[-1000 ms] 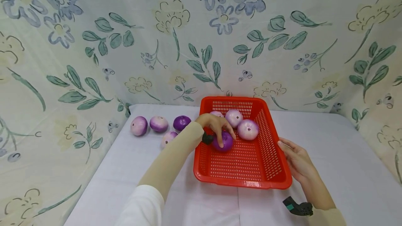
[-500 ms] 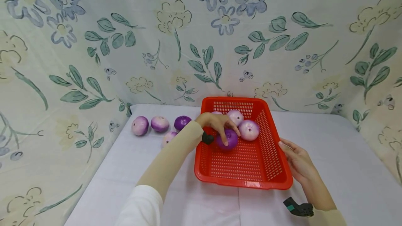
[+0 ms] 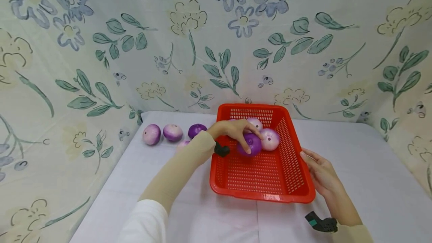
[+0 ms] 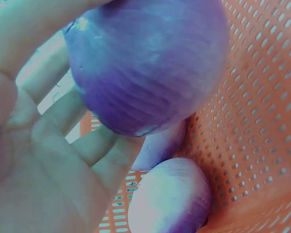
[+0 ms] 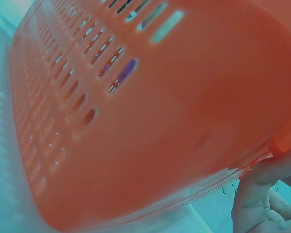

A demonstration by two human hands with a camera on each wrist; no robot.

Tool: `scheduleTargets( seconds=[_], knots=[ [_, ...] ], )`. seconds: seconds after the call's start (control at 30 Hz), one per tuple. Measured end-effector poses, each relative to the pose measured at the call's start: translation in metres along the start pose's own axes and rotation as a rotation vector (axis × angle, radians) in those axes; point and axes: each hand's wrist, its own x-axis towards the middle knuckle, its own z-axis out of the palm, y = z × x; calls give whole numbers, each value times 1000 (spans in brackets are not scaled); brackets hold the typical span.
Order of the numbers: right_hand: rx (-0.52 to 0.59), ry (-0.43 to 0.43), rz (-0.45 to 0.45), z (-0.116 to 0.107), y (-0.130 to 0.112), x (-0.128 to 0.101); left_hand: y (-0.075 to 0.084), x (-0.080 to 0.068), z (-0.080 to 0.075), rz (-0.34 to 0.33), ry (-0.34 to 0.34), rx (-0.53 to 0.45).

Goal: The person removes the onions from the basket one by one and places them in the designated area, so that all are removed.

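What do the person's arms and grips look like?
The left arm wears a white sleeve, a beige sleeve further down, and a small black device. The right arm shows a beige cuff and an angled black device with a teal patch. Left grip and right grip are ungloved.

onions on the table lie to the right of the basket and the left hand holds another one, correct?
Wrong side: the head view shows the onions on the table to the left of the basket. The left hand does hold another onion.
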Motion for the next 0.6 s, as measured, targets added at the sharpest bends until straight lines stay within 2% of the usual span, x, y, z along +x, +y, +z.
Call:
scheduleTargets(
  seconds=[0.23, 0.43, 0.6],
  knots=[
    [24, -11, -8, 0, -1, 0, 6, -13, 0, 8, 91, -70],
    [28, -6, -3, 1, -2, -1, 10, -26, 0, -12, 172, -121],
    [31, -6, -5, 1, 0, -1, 12, -37, 1, 20, 220, -157]
  ],
)
